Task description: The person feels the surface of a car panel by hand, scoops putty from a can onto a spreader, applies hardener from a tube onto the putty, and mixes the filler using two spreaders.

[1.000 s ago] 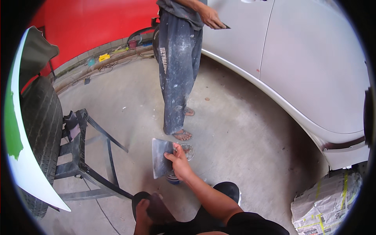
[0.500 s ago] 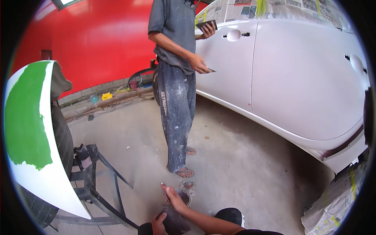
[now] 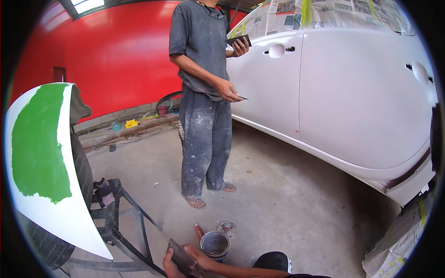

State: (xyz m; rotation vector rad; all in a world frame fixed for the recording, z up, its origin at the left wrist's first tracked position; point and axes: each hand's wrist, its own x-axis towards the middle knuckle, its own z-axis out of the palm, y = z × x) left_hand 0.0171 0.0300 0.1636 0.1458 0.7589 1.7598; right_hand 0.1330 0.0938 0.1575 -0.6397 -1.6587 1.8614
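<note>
At the bottom, left of the bucket, my left hand (image 3: 171,265) is closed round the edge of a flat dark brown board (image 3: 184,260), its thumb along the left side. My right hand (image 3: 200,257) reaches in from the right, with its curled fingers against the board's far right edge. Whatever the right hand grips is too small and hidden to name. Just beyond it stands a small grey bucket (image 3: 223,255) with a dark inside. A red stick-like thing (image 3: 199,231) stands beside the bucket's rim, and a round, stained lid (image 3: 227,228) lies behind.
A person (image 3: 204,92) in dust-marked clothes stands ahead, holding a dark block and a thin blade. A white car (image 3: 352,92) with papered windows fills the right. At left, a white panel with green paint (image 3: 41,148) rests by tyres and a black metal frame (image 3: 113,217).
My right hand has drawn back from the bucket, down and left to the board. The board has risen into view. The other person has shifted their feet, and my view has tilted up.
</note>
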